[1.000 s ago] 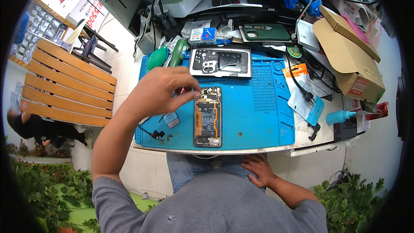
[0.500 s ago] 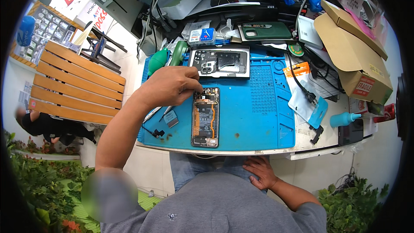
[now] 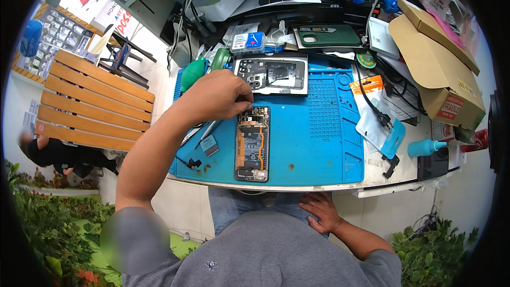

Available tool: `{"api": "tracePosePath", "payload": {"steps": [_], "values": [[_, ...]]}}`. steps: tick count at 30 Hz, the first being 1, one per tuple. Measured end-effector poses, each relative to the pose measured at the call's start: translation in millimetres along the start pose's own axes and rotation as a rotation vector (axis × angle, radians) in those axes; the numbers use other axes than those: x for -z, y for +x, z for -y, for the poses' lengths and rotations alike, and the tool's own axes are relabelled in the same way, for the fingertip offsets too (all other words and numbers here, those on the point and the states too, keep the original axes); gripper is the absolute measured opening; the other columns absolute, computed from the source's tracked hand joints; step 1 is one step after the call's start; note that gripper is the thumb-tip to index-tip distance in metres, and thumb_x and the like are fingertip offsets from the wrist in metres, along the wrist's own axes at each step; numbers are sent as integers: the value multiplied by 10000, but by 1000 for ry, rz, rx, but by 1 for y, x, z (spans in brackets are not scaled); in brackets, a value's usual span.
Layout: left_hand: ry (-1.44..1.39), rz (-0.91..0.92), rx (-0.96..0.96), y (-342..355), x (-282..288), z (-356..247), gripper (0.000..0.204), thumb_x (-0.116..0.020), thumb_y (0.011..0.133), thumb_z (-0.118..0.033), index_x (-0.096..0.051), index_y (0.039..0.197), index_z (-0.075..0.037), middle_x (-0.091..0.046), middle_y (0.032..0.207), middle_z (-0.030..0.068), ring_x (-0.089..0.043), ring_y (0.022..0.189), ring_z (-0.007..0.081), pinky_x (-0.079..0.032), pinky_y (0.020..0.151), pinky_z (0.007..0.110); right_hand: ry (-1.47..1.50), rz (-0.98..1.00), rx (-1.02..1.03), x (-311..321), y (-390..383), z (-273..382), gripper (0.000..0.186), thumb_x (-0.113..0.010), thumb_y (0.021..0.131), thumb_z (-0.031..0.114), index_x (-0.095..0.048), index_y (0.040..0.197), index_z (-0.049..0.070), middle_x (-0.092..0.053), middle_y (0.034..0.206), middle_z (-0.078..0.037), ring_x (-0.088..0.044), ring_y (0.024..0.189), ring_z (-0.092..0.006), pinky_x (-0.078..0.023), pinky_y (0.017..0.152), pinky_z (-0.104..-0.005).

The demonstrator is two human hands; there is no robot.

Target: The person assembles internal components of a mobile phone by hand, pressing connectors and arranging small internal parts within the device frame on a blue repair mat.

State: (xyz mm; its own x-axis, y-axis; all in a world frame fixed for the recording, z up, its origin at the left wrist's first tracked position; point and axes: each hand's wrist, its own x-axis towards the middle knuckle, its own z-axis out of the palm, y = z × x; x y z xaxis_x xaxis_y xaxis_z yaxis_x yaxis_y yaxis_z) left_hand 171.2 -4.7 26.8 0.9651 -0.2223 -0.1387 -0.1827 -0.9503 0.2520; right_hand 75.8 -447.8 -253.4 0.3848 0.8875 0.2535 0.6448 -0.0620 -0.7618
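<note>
An opened smartphone (image 3: 252, 151) lies lengthwise on the blue work mat (image 3: 303, 149), its dark battery, orange flex cable and upper circuit board exposed. My left hand (image 3: 226, 94) reaches over its top end with the fingers pinched together at the top edge. Whatever is between those fingertips is too small or hidden to make out. Away from the mat, my right hand (image 3: 320, 212) rests on my thigh with its fingers apart, holding nothing. Beyond the phone sits a box tray (image 3: 304, 91) carrying a detached phone back section (image 3: 268, 76) with camera openings.
Left of the phone are a small grey metallic piece (image 3: 209, 145), thin tools and a short black cable (image 3: 188, 163). A green air blower (image 3: 193, 74) stands behind my left wrist. Along the right side are a plug (image 3: 383, 120), a blue bottle (image 3: 425, 148) and an open cardboard box (image 3: 435, 58).
My left hand has shifted slightly to the right along the phone's top end, its fingers still pinched. The phone sits a touch further left. My right hand has stayed in place.
</note>
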Motion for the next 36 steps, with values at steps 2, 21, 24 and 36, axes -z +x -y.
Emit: {"api": "tracePosePath", "payload": {"steps": [2, 21, 24, 36], "values": [[8, 64, 43, 3, 1, -2, 122, -845, 913, -170, -881, 984, -77, -828, 924, 132, -797, 876, 329, -612, 817, 443, -3, 0, -4, 0, -1, 0, 526, -698, 902, 227, -757, 1406, 88, -742, 1437, -132, -630, 1415, -354, -414, 1242, -519], [41, 141, 52, 13, 8, -4, 140, -853, 886, -166, -897, 999, -98, -839, 913, 129, -803, 862, 330, -608, 824, 440, -14, -2, -5, 2, 3, 3, 530, -696, 891, 208, -768, 1399, 73, -759, 1370, -154, -656, 1366, -358, -434, 1226, -524], [6, 196, 85, 15, 12, -4, 146, -833, 889, -159, -902, 1011, -121, -838, 948, 122, -800, 971, 342, -625, 873, 460, -8, 3, -17, 1, 1, 3, 530, -701, 892, 206, -771, 1400, 76, -761, 1366, -153, -656, 1365, -357, -422, 1236, -523], [3, 119, 61, 12, 3, 2, 146, -855, 869, -179, -898, 987, -105, -839, 916, 128, -804, 935, 326, -599, 872, 444, 4, 42, -34, -1, -1, -2, 587, -718, 883, 257, -744, 1446, 94, -736, 1431, -155, -643, 1367, -375, -392, 1251, -515]]}}
